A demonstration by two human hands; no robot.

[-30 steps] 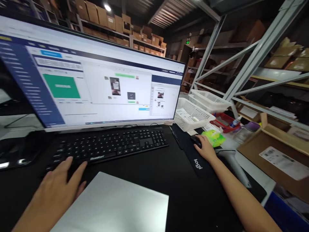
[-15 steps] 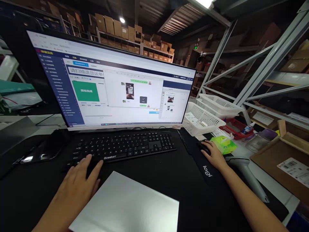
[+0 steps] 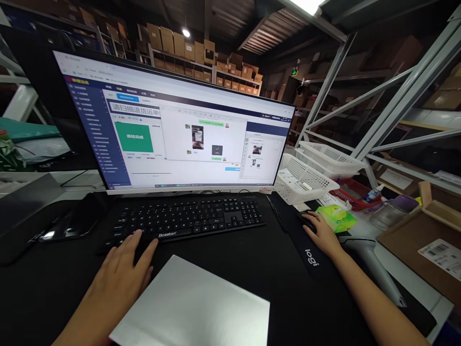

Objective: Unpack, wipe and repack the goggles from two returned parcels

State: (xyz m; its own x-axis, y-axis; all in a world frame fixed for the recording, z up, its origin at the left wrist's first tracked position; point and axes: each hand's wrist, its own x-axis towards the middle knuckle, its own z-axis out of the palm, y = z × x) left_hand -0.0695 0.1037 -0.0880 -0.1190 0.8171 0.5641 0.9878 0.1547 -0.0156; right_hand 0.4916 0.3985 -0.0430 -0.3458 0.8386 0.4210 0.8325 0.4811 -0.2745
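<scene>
My left hand (image 3: 120, 269) lies with its fingers spread at the lower left edge of the black keyboard (image 3: 201, 216), the fingertips over its front keys. Over on the right, my right hand (image 3: 322, 235) is curved around a black computer mouse (image 3: 306, 222), mostly covered by the fingers, on a dark "logi" mouse pad (image 3: 309, 259). A flat silver-white box or sheet (image 3: 201, 302) lies in front of me, beside the left hand. Behind the keyboard stands a monitor (image 3: 201, 173) with several windows showing, one of them a chat with pictures.
A grey handheld scanner (image 3: 374, 269) lies by my right forearm. White perforated baskets (image 3: 306, 185), a green packet (image 3: 336, 218) and an open cardboard box (image 3: 428, 245) stand at the right. A black glossy device (image 3: 70, 226) sits at the left. Shelves with cartons (image 3: 180, 43) fill the background.
The view has shifted slightly, so everything appears a little further right and lower. Both hands stay in place, the left at the keyboard and the right on the mouse.
</scene>
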